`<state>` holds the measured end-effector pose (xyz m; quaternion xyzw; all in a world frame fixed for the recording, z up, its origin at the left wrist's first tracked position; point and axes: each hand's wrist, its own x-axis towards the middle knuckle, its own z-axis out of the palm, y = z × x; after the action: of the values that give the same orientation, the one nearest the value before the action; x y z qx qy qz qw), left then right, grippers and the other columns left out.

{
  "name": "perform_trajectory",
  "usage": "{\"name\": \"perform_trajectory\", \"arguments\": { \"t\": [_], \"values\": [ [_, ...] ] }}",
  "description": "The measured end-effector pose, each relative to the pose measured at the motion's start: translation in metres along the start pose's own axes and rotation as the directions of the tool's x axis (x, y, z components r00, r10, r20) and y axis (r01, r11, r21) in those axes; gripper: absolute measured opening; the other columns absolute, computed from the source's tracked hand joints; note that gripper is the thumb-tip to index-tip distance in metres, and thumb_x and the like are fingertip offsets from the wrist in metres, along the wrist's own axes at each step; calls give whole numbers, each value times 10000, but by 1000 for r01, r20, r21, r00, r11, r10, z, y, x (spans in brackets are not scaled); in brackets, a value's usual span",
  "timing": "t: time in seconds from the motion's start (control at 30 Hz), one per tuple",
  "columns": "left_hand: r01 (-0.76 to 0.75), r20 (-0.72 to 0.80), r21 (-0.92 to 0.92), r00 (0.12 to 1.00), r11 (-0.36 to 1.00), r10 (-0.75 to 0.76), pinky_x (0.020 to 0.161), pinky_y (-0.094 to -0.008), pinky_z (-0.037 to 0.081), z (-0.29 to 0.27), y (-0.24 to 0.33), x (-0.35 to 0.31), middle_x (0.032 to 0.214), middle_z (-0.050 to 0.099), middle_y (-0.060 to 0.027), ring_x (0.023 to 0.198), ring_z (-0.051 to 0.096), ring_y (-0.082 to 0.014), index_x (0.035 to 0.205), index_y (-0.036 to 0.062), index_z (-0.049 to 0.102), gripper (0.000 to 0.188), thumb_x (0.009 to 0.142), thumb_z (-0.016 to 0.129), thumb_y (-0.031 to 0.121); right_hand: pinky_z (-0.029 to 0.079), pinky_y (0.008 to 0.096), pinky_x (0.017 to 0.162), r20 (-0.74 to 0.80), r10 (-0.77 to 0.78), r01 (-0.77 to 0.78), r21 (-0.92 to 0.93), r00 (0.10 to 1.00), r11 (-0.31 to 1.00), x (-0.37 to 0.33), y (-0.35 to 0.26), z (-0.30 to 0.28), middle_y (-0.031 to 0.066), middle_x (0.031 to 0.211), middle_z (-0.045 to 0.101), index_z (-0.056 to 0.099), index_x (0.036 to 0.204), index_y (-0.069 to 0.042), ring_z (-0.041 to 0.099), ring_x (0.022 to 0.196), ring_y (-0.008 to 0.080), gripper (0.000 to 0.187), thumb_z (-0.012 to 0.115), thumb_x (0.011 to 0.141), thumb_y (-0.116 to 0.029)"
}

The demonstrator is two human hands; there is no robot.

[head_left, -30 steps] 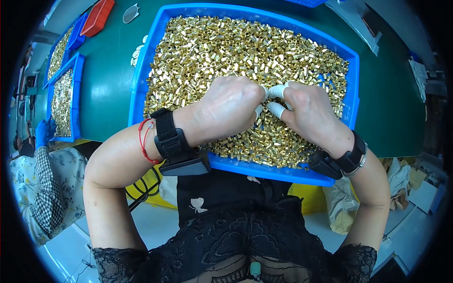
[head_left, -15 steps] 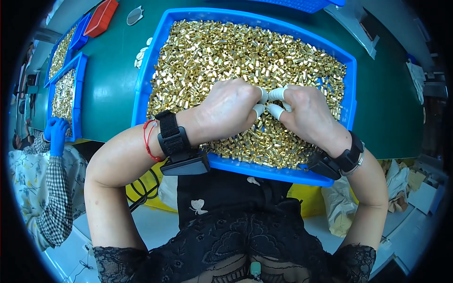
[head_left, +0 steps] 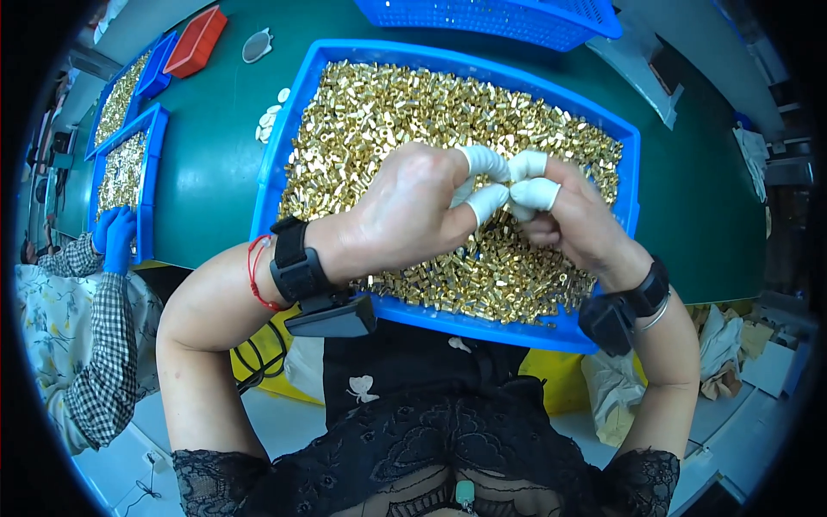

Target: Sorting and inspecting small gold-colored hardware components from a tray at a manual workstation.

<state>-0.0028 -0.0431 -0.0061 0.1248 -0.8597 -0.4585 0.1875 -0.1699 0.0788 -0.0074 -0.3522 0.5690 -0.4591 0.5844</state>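
A green surface spreads beneath everything. On it, in front of the person, lies a large blue tray, its bottom mostly covered with brass pieces. Beyond its far edge stands a blue perforated basket. Well off to the left, a co-worker in blue gloves reaches to a smaller blue tray, also full of brass pieces; farther back sits a red bin.

The left hand and the right hand come together above the middle of the large tray. Each wears a black wristband. White covers sheathe the fingers, whose tips bunch up against each other, left to right; whether they are closed on a piece, I cannot tell. A few round white discs lie just beside the tray's left edge.
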Motion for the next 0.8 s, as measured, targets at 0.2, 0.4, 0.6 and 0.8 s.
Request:
{"name": "perform_trajectory", "arguments": {
  "t": [0.2, 0.4, 0.6, 0.8],
  "values": [
    [-141, -98, -38, 986, 989, 137, 391, -247, 324, -5, 18, -2, 458, 428, 3, 406, 443, -84, 916, 50, 667, 120, 801, 675, 82, 441, 268, 551, 251, 165, -296, 697, 954, 654, -7, 0, 5, 62, 898, 597, 572, 1027, -43, 558, 716, 112, 263, 430, 866, -197],
    [-230, -13, -55, 973, 972, 230, 440, -354, 451, 1, 39, -6, 576, 575, -94, 490, 587, -252, 854, 60, 635, 106, 753, 652, 87, 482, 296, 635, 161, 221, -272, 643, 962, 716, -1, 0, 32, 61, 870, 579, 558, 958, -58, 575, 764, 155, 228, 463, 899, -256],
    [-353, -17, -87, 936, 932, 352, 530, -383, 469, 10, 38, -5, 671, 564, -108, 629, 593, -283, 774, 36, 581, 124, 663, 629, 5, 508, 314, 730, 181, 143, -230, 760, 973, 608, -8, 17, 46, 62, 898, 597, 566, 946, -68, 598, 811, 158, 245, 426, 924, -269],
    [-348, 17, -54, 937, 936, 350, 632, -408, 470, 7, 36, -18, 735, 537, -122, 733, 563, -315, 751, 26, 569, 158, 606, 599, -29, 517, 335, 736, 136, 243, -262, 739, 960, 621, -7, 3, 56, 61, 909, 604, 571, 944, -82, 607, 819, 166, 253, 416, 940, -281]
  ]
}}
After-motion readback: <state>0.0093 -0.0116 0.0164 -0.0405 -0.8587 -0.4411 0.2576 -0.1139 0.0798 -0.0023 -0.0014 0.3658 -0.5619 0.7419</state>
